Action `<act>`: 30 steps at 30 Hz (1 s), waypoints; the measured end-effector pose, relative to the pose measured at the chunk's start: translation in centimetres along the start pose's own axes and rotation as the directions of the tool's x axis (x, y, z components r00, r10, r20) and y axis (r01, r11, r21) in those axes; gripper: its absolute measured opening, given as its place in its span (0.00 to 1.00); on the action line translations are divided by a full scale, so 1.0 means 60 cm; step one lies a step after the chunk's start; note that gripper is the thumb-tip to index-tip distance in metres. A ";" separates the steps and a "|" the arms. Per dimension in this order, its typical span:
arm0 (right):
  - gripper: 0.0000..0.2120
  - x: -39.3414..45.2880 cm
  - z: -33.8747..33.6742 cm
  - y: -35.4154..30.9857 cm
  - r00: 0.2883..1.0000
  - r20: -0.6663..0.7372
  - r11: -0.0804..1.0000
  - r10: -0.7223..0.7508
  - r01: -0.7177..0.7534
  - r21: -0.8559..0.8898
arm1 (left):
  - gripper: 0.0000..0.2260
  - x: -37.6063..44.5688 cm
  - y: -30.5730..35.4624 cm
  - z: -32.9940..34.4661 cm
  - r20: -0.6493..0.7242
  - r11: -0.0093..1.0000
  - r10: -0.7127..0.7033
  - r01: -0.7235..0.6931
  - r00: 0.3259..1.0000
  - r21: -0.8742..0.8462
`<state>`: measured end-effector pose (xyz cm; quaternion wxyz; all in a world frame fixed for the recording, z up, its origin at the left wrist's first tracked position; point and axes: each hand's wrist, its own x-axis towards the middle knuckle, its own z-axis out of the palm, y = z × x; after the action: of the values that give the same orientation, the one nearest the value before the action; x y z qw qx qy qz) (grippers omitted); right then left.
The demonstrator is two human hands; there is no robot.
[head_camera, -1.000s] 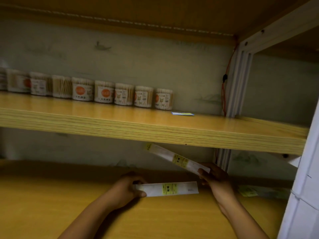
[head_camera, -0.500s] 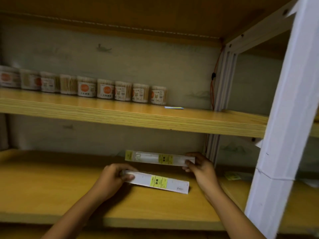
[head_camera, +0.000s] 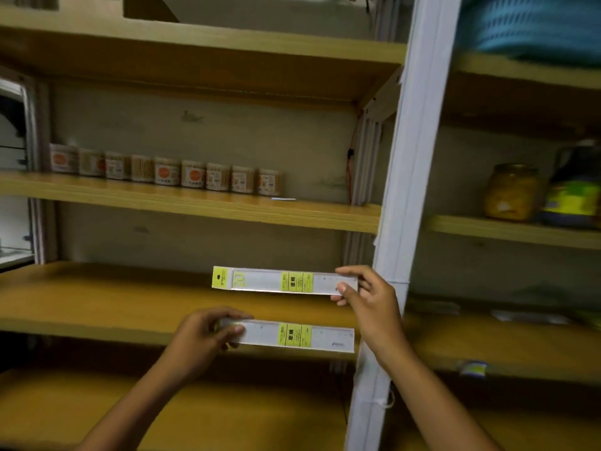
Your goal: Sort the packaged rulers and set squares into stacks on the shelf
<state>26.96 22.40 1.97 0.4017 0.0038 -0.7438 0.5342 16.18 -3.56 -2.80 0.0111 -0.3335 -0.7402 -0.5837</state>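
Observation:
Two packaged rulers, clear sleeves with yellow labels, are held level in front of the wooden shelf [head_camera: 97,307]. My right hand [head_camera: 367,297] pinches the right end of the upper ruler [head_camera: 279,281], which hangs above the shelf board. My left hand [head_camera: 201,336] grips the left end of the lower ruler [head_camera: 292,335], which is out past the shelf's front edge. The two rulers are parallel and apart. More packaged items [head_camera: 435,307] lie blurred on the same shelf level right of the post.
A white upright post [head_camera: 413,190] stands just right of my right hand. A row of several cotton-swab tubs [head_camera: 169,170] lines the shelf above. In the right bay stand a jar [head_camera: 510,193] and a dark bottle [head_camera: 575,190]; a blue basket [head_camera: 533,24] sits higher up.
The camera has pulled back and up from the shelf. Both hands have drawn the rulers outward; the upper ruler went from tilted to level, and the lower one has left the shelf board.

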 end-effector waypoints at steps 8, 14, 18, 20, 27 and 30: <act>0.09 -0.090 -0.228 -0.063 0.990 -0.140 0.998 0.031 -0.037 -0.044 | 0.07 -0.068 0.106 0.177 0.111 0.998 0.046 -0.041 0.993 -0.045; 0.09 -0.120 -0.382 -0.070 0.960 -0.276 0.993 0.044 -0.072 -0.090 | 0.07 -0.043 0.153 0.334 0.208 0.990 0.133 -0.121 0.969 -0.068; 0.08 -0.108 -0.459 -0.052 0.942 -0.334 0.990 0.034 -0.078 -0.118 | 0.07 -0.002 0.160 0.424 0.246 0.984 0.170 -0.153 0.954 -0.088; 0.08 -0.093 -0.491 -0.038 0.937 -0.348 0.989 0.032 -0.079 -0.122 | 0.07 0.021 0.161 0.467 0.240 0.985 0.158 -0.135 0.958 -0.111; 0.09 -0.005 -0.576 0.025 0.933 -0.359 0.986 0.025 -0.081 -0.144 | 0.07 0.122 0.145 0.585 0.272 0.979 0.175 -0.138 0.946 -0.149; 0.09 0.042 -0.608 0.055 0.935 -0.354 0.983 0.019 -0.083 -0.165 | 0.07 0.180 0.141 0.619 0.247 0.978 0.179 -0.144 0.952 -0.150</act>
<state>45.49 53.98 4.77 0.5124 -0.1466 -0.7047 0.4684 25.92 34.80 -2.97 -0.0598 -0.4665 -0.6660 -0.5790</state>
